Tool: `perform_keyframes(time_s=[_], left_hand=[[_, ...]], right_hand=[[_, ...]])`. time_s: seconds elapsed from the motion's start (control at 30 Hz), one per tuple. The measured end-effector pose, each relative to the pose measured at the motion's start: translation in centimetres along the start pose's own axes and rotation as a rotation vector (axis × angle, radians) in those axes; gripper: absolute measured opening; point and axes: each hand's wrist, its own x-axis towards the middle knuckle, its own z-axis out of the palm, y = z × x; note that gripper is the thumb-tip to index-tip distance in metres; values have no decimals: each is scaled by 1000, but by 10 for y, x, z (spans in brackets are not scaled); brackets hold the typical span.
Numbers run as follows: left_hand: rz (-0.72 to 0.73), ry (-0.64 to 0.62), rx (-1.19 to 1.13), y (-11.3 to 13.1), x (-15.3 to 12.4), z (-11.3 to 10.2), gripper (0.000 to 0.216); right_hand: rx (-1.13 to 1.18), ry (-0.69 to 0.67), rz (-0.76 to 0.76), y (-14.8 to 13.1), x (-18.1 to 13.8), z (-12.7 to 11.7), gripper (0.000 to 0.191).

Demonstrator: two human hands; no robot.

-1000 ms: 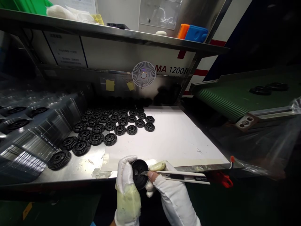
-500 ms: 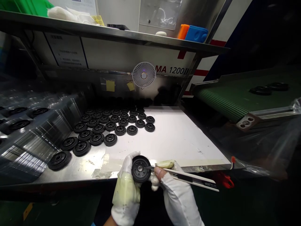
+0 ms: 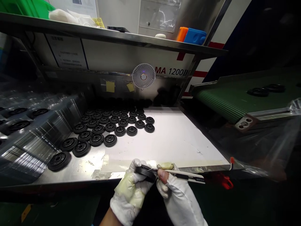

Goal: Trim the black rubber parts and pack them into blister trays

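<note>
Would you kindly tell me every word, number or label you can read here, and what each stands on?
"MA 1200", then strokes resembling "II": on the white panel behind the fan.
Notice below the shelf: printed lines, too blurred to read.
Cutter in the right hand: marking on its dark strip, too small to read.
Black discs: marks on their faces, too small to tell whether they are lettering.

Single head-worn cam, aimed forward and kinda down; counter (image 3: 95, 157) viewed from above, near-edge side, left hand (image 3: 131, 191) and right hand (image 3: 178, 193) caught pretty close.
</note>
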Motion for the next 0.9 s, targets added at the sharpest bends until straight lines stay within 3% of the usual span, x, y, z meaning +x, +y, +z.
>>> perform_keyframes(time_s=[0.23, 0.47, 0.73, 0.9], left_hand=[[92, -99, 319, 5, -11, 14, 22], [134, -81, 441, 8, -22, 27, 25], [253, -48, 836, 4, -18, 13, 29], [284, -43, 949, 5, -19, 12, 28]], right_hand=[[-19, -14, 27, -1, 1, 0, 32], [-51, -4, 30, 2, -1, -2, 38], [-54, -3, 23, 4, 1, -1, 40], [-25, 0, 44, 4, 0, -1, 36]])
